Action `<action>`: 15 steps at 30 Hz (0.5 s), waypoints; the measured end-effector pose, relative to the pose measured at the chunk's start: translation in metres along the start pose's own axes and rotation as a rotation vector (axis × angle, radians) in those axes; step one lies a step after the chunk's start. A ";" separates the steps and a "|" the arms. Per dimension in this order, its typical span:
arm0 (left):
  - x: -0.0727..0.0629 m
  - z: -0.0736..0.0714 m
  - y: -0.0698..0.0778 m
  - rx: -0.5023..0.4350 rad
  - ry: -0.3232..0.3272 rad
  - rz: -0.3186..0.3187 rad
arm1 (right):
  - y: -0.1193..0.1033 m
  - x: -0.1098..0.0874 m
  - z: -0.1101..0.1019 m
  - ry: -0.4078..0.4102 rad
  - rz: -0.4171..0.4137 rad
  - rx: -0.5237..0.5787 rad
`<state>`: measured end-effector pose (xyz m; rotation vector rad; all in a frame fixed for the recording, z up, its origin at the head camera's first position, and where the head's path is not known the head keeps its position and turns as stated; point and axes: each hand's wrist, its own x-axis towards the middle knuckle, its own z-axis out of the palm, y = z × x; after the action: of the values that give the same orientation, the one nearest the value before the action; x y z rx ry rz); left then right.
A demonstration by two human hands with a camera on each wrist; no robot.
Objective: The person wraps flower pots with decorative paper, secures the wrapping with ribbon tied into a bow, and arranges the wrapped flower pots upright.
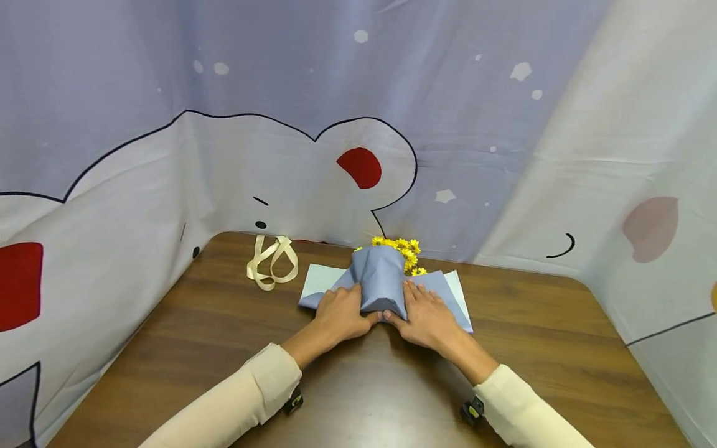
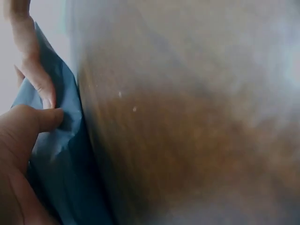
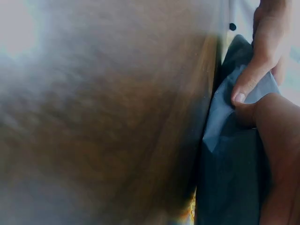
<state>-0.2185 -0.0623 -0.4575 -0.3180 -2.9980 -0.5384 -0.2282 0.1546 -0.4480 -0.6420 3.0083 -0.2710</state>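
Blue-grey wrapping paper point(image 1: 383, 274) with a pale underside lies on the table, folded up over a bunch of yellow flowers point(image 1: 411, 256). The blossoms show past the paper's far edge, while the stems are hidden beneath it. My left hand point(image 1: 338, 313) presses on the paper left of the raised middle fold. On the other side, my right hand point(image 1: 428, 314) lies with fingers extended over the paper. Both thumbs meet at the near edge of the fold. The left wrist view shows a thumb point(image 2: 49, 119) pressing the paper point(image 2: 65, 136); the right wrist view shows thumb tips close together on it.
A loosely looped cream ribbon point(image 1: 272, 262) lies at the back left of the brown wooden table point(image 1: 358, 386). A printed fabric curtain point(image 1: 476, 155) hangs along the table's back and sides.
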 end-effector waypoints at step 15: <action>0.003 -0.016 -0.005 -0.213 -0.247 -0.127 | 0.008 -0.013 -0.004 -0.055 0.160 0.231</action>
<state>-0.2217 -0.0719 -0.4442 -0.2230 -3.2182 -0.8975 -0.2202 0.1673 -0.4456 -0.3797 2.8931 -0.5704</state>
